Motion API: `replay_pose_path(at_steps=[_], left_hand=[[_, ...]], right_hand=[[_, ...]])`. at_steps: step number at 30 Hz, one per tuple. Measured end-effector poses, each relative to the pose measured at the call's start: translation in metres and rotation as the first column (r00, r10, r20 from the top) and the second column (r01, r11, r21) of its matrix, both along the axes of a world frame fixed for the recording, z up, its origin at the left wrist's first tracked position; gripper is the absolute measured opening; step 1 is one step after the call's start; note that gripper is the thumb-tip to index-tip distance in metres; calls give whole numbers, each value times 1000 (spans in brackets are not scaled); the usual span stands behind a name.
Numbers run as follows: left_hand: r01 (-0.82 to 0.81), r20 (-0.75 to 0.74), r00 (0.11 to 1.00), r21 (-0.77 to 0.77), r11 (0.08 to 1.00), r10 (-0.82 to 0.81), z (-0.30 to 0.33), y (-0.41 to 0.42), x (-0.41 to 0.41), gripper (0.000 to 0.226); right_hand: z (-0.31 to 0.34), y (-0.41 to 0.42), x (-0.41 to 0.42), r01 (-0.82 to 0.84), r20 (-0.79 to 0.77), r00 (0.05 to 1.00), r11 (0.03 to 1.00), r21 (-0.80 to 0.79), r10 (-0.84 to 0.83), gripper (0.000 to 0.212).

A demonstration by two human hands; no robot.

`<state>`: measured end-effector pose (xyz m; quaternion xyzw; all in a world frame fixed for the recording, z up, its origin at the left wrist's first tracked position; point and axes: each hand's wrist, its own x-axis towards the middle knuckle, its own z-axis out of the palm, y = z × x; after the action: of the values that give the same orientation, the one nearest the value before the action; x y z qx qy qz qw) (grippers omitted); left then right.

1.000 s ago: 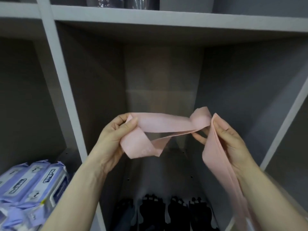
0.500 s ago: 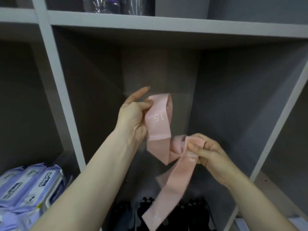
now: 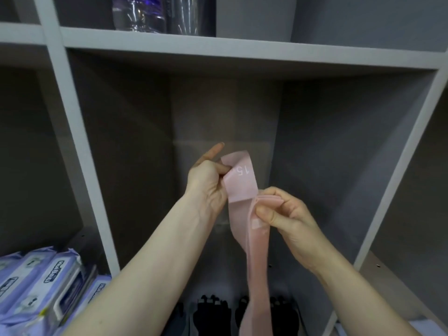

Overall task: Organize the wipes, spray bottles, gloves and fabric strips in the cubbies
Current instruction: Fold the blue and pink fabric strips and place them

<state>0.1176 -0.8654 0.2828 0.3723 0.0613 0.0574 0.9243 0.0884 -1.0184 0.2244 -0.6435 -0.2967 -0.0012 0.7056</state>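
Head view: a person stood before a grey cubby unit (image 3: pixel 247 58) and worked a pink fabric strip (image 3: pixel 242 187) in front of the open middle compartment. The left hand (image 3: pixel 208 183) pinched the strip's upper end between thumb and curled fingers, its forefinger pointing up and away. On that raised end the printed figures "15" faced the camera. The right hand (image 3: pixel 288 219), just beside and lower, gripped a bunched fold of the same strip between thumb and fingers. The two hands were close together but not touching, joined only by the strip. From the right hand the rest of the strip hung straight down and ran out of the bottom edge of the frame.

The hanging strip and both forearms crossed in front of the black gloves (image 3: pixel 211 314), which lay in a row on the floor of the middle cubby, partly hidden. In the cubby to the left, lavender wipe packs (image 3: pixel 41 284) were stacked at the lower corner, behind the white upright divider (image 3: pixel 80 146). On the shelf above, a clear plastic bottle (image 3: pixel 139 13) stood beside a darker, see-through container (image 3: pixel 191 15); only their lower parts showed. The cubby to the right was largely cut off by the frame.
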Motion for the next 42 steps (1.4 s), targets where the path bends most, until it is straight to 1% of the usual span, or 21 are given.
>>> replay_pose_path(at_steps=[1, 3, 5, 6, 7, 8, 9, 11, 12, 14, 17, 22, 23, 25, 27, 30, 32, 33, 36, 39, 42], left_hand=[[7, 14, 1000, -11, 1000, -7, -1, 1, -1, 50], [33, 63, 998, -23, 999, -31, -4, 5, -3, 49], [116, 149, 981, 47, 992, -122, -9, 9, -7, 46], [162, 188, 964, 136, 977, -186, -12, 12, -10, 42], [194, 211, 945, 251, 948, -249, -15, 16, -13, 36], [211, 222, 926, 364, 907, -305, -19, 20, -16, 30], [215, 232, 907, 462, 860, -351, -24, 25, -18, 29], [169, 260, 875, 628, 760, -409, -33, 34, -21, 32], [113, 280, 868, 693, 712, -411, -36, 36, -21, 32], [-41, 344, 873, 758, 651, -346, -39, 38, -23, 29], [-252, 456, 860, 770, 587, -229, -39, 38, -22, 19], [-446, 582, 801, 734, 512, -137, -42, 33, -22, 7], [-453, 585, 804, 720, 527, -108, -41, 31, -23, 4], [-436, 557, 830, 683, 586, -32, -38, 30, -23, 6], [-412, 521, 854, 666, 622, 7, -33, 30, -24, 9], [-433, 528, 850, 702, 566, -4, -23, 28, -26, 9], [-436, 530, 847, 732, 524, -35, -18, 27, -26, 8], [-429, 524, 851, 743, 513, -48, -16, 25, -26, 8], [-373, 478, 876, 757, 536, -66, -12, 19, -23, 8], [-330, 448, 890, 761, 559, -85, -8, 15, -20, 7], [-343, 453, 888, 764, 547, -75, -6, 14, -20, 8]], right_hand=[[0, 2, 0, 6, 10, 1000, 1000, -12, -6, 6], [-3, 4, 1, 30, 48, 998, 999, -26, -29, 8], [-2, 6, 2, 48, 52, 997, 999, 25, -49, 3], [-2, 6, 4, 52, 62, 997, 997, 57, -56, 8], [-1, 6, 5, 50, 54, 997, 995, 86, -54, 19], [0, 5, 7, 30, 33, 999, 992, 120, -34, 28], [2, 5, 8, 8, -3, 1000, 987, 162, -8, 32], [4, 3, 11, -49, -50, 997, 978, 204, 60, 33], [5, 2, 12, -68, -58, 995, 977, 204, 82, 32], [5, 1, 12, -88, -54, 994, 981, 174, 99, 32], [5, 3, 11, -95, -59, 993, 985, 142, 104, 34], [6, 4, 10, -20, -74, 997, 992, 124, 29, 37], [7, 3, 10, 13, -68, 998, 993, 117, -5, 38], [11, -2, 8, 87, -64, 995, 990, 109, -80, 38], [13, -10, 6, 119, -69, 991, 988, 104, -112, 31], [15, -18, 5, 55, -43, 998, 995, 89, -51, 26], [16, -20, 4, 8, 11, 1000, 999, 42, -9, 29], [16, -20, 5, 13, 44, 999, 1000, 11, -13, 28], [23, -13, 9, 54, 88, 995, 998, -28, -51, 13], [37, -6, 13, 87, 86, 993, 995, -57, -82, 12], [48, -2, 16, 138, 98, 987, 984, -114, -127, 12]])
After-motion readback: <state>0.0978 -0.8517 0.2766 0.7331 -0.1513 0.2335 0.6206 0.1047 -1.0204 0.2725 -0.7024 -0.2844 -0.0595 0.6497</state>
